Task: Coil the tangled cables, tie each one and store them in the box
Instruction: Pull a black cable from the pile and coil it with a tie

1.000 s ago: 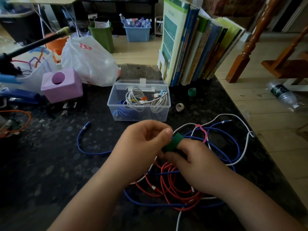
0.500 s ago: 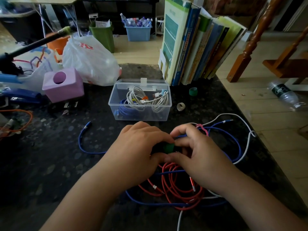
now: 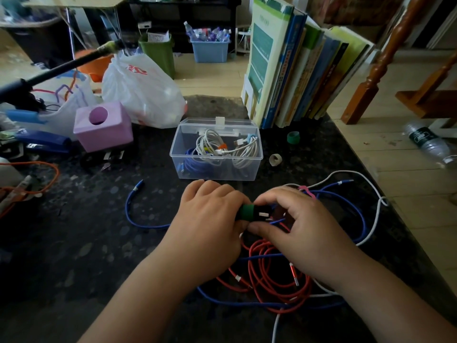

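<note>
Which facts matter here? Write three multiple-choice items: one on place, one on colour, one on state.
1. Where is the clear box?
A. on the floor
B. on the table, beyond the hands
C. on the books

2. What colour is the tie between the hands?
A. green
B. yellow
C. white

3. What state is the red cable in?
A. tied in the box
B. hanging off the table
C. loose on the table

Key: B, the box stands past the left hand and right hand; A, the band they pinch is green; C, it sprawls untied under the hands.
</note>
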`<state>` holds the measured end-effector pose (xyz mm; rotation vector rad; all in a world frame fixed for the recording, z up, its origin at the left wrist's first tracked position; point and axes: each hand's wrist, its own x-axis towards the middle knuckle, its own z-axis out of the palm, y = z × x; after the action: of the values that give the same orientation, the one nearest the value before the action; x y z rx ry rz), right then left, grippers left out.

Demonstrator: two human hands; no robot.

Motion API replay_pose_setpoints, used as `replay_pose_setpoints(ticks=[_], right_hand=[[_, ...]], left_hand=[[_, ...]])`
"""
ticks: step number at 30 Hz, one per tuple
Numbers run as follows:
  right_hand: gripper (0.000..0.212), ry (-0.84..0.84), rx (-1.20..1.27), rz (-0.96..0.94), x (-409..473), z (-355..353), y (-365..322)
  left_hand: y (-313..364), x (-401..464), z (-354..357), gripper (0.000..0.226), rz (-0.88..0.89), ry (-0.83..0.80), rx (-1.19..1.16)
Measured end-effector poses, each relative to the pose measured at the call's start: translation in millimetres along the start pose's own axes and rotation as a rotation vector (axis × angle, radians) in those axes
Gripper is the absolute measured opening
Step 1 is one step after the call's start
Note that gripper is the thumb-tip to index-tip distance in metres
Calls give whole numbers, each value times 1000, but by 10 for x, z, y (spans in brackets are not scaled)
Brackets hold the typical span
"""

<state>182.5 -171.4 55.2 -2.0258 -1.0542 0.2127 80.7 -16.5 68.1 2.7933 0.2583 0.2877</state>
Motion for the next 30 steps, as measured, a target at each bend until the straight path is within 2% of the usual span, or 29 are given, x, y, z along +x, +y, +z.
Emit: replay_pose_setpoints(ticks=[4, 8, 9, 12, 17, 19, 21, 23, 24, 27, 30], right_hand=[[21, 53, 91, 54, -32, 81, 49], [19, 119, 212, 140, -24, 108, 158], [20, 149, 207, 155, 4, 107, 183], [19, 264, 193, 204, 246, 58, 225], [9, 296, 118, 282, 1156, 7, 254], [13, 244, 80, 367, 1524, 12, 276], [27, 120, 12, 456, 1783, 61, 324], [26, 23, -139, 469, 1931, 146, 396], [23, 26, -255, 438, 1967, 190, 430], [39, 177, -457, 355, 1946, 249, 487], [46, 233, -261, 506, 1785, 308, 626]], left_hand=[[26, 17, 19, 26, -8, 6, -26], [-22, 46, 20, 58, -107, 115, -133], [-52, 53, 8, 59, -128, 140, -160], [-174, 67, -23, 46, -174, 153, -185], [-288, 60, 18, 37, -196, 35, -187], [-309, 52, 46, 37, -192, -10, -167], [-322, 49, 69, 37, -192, -39, -172], [-329, 53, 89, 35, -192, -67, -182], [-330, 55, 96, 34, -191, -78, -181], [-339, 54, 113, 32, -195, -94, -174], [-381, 54, 137, 37, -220, -69, -153]])
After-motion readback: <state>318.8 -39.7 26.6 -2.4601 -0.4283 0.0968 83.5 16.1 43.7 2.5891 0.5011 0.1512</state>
